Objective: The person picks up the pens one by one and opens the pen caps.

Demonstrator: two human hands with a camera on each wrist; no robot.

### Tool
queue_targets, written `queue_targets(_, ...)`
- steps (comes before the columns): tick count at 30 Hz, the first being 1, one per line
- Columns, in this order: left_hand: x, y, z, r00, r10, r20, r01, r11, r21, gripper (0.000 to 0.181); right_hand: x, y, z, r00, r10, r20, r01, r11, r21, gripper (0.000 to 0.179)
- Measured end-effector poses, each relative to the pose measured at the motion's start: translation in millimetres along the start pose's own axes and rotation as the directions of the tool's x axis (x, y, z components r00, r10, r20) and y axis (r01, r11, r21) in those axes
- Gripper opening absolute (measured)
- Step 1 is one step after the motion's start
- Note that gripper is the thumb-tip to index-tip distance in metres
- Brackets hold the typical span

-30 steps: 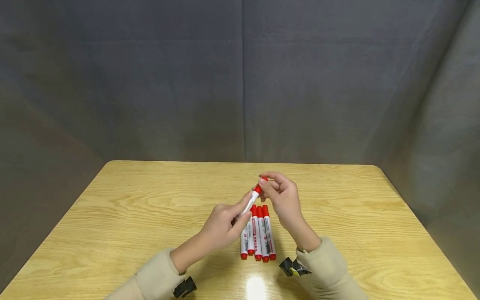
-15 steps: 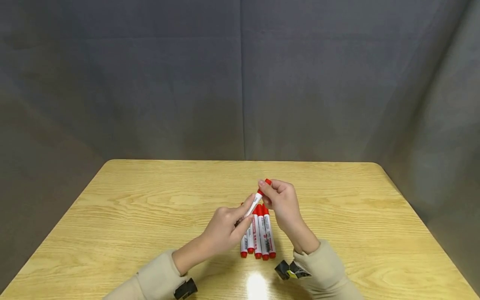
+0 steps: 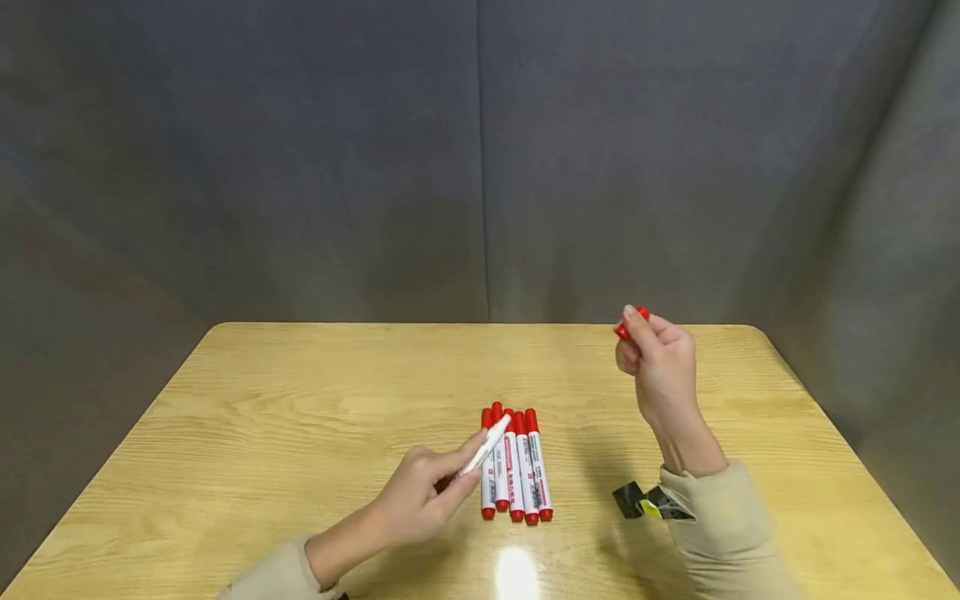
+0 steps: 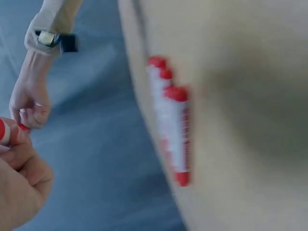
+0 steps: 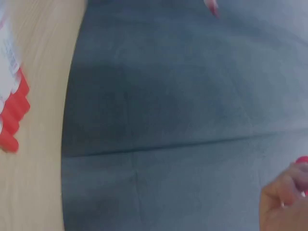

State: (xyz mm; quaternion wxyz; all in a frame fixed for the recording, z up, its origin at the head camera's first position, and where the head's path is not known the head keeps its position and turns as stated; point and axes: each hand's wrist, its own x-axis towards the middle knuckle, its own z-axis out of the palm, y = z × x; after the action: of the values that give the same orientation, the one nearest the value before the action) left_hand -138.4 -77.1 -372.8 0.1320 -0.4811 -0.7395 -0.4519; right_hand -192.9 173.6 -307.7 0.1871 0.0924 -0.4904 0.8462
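Between thumb and fingers my left hand holds an uncapped marker, its white tapered end pointing up and away to the right. A red-tinged tip of that marker shows at the top of the right wrist view. Off to the right and higher, my right hand pinches a red marker cap. The cap is well apart from the marker. In the left wrist view the marker's red rear end shows at my left hand's fingers.
Several capped red-and-white markers lie side by side on the wooden table, partly behind the held marker in the head view. A dark grey curtain hangs behind the table and along its sides.
The cap has come off the marker. My right hand has moved up and to the right with the cap, while my left hand has drawn back down and left with the marker.
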Motion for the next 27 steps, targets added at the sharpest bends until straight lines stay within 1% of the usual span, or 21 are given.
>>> queue_targets(1, -1.2, -1.2, -2.0, 1.0, -0.003, -0.01, 0.003, 1.0, 0.022, 0.039, 0.6, -2, -2, 1.0, 0.014, 0.022, -0.012, 0.996, -0.091, 0.032)
queue_targets(2, -0.3, -2.2, -4.1, 1.0, -0.013, -0.015, 0.013, 0.999, 0.034, 0.039, -0.1, -2, -1, 0.999, 0.034, 0.033, -0.027, 0.982, -0.189, 0.032)
queue_targets(4, 3.6, -4.0, -7.2, 0.999, -0.036, -0.025, 0.037, 0.998, 0.042, 0.039, -1.9, -3, -4, 0.994, 0.073, 0.086, -0.045, 0.955, -0.293, 0.029)
queue_targets(7, 4.6, -8.6, -8.8, 0.997, -0.054, -0.046, 0.055, 0.998, 0.03, 0.038, -7.6, -3, -11, 0.984, 0.132, 0.121, -0.063, 0.887, -0.458, 0.024)
queue_targets(10, 3.5, -13.5, -9.8, 0.993, -0.056, -0.101, 0.058, 0.998, 0.023, 0.039, -12.9, -2, -15, 0.967, 0.2, 0.159, -0.074, 0.815, -0.574, 0.021)
queue_targets(11, 2.8, -14.7, -10.8, 0.991, -0.059, -0.117, 0.062, 0.998, 0.024, 0.04, -14.5, -1, -15, 0.963, 0.213, 0.163, -0.075, 0.799, -0.597, 0.023)
queue_targets(13, 0.4, -17.3, -13.9, 0.987, -0.071, -0.143, 0.076, 0.997, 0.032, 0.043, -17.2, 0, -15, 0.962, 0.216, 0.168, -0.074, 0.796, -0.601, 0.027)
queue_targets(15, -3.0, -19.8, -17.8, 0.982, -0.102, -0.157, 0.111, 0.993, 0.051, 0.045, -19.8, 2, -16, 0.965, 0.191, 0.177, -0.045, 0.791, -0.61, 0.028)
queue_targets(17, -6.8, -21.8, -22.3, 0.977, -0.142, -0.156, 0.155, 0.985, 0.071, 0.046, -21.5, 3, -18, 0.968, 0.165, 0.191, -0.016, 0.794, -0.608, 0.026)
queue_targets(19, -10.3, -23.6, -27.2, 0.973, -0.177, -0.148, 0.192, 0.977, 0.092, 0.045, -22.5, 5, -21, 0.969, 0.148, 0.2, 0.006, 0.79, -0.613, 0.025)
queue_targets(22, -15.6, -26.1, -35.0, 0.966, -0.226, -0.128, 0.24, 0.965, 0.103, 0.046, -23.5, 7, -25, 0.968, 0.145, 0.206, 0.015, 0.782, -0.623, 0.03)
queue_targets(25, -21.2, -29.8, -42.3, 0.96, -0.256, -0.118, 0.269, 0.956, 0.116, 0.046, -24.8, 8, -29, 0.966, 0.159, 0.205, 0.011, 0.764, -0.645, 0.035)
queue_targets(27, -24.8, -32.7, -46.8, 0.957, -0.265, -0.118, 0.279, 0.951, 0.131, 0.047, -25.9, 8, -32, 0.965, 0.174, 0.197, 0.002, 0.745, -0.667, 0.038)
